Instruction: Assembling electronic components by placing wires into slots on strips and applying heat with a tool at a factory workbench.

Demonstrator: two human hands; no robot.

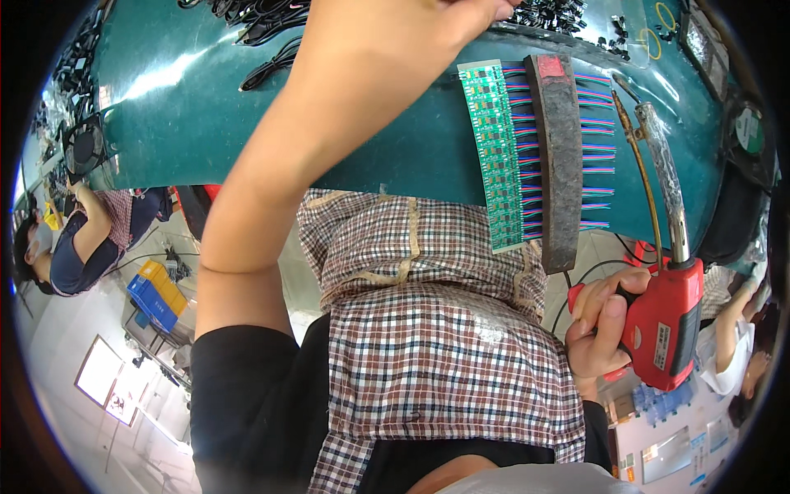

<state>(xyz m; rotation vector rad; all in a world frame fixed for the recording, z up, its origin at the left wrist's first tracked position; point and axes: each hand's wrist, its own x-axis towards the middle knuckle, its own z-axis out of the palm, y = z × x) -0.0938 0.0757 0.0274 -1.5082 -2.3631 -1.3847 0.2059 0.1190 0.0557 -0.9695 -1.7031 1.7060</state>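
Note:
My right hand [599, 325] is wrapped around the red and black handle of a soldering gun [662, 329]. The gun's metal barrel and thin brass-coloured feed tube point up over the table, their tips just right of the wire ends. My left hand [420, 29] reaches across to the far side; its fingers are mostly cut off by the top edge, so its grip is hidden. Below and right of it lies a green circuit board panel [496, 156] with rows of small parts. Several coloured wires [597, 156] run right from the panel, beneath a dark, worn bar [559, 165] with a red patch.
The green table [189, 123] carries bundles of black cables [276, 62] at the far left and a tray of small black parts [559, 16] at the far side. A black fan [85, 146] stands at the left edge. Co-workers [74, 230] sit on both sides.

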